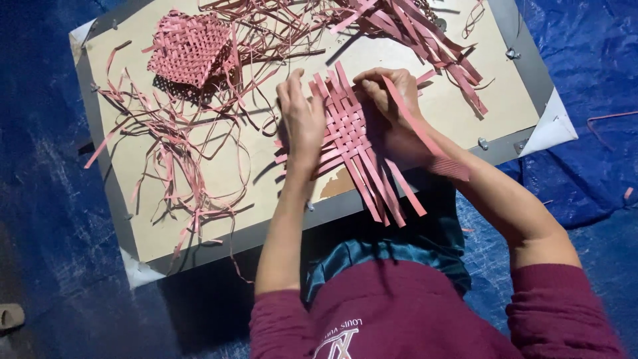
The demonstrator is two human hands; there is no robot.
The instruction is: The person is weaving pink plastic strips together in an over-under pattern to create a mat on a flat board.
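A half-woven mat of pink strips lies on a tan board, its loose ends hanging over the board's near edge. My left hand presses flat on the mat's left side, fingers apart. My right hand rests on the mat's right side and pinches a long pink strip that runs back along my forearm.
A stack of finished pink woven squares sits at the board's far left. Loose pink strips are scattered over the left half, and a bundle of strips lies at the far right. The board has a grey frame and rests on blue tarpaulin.
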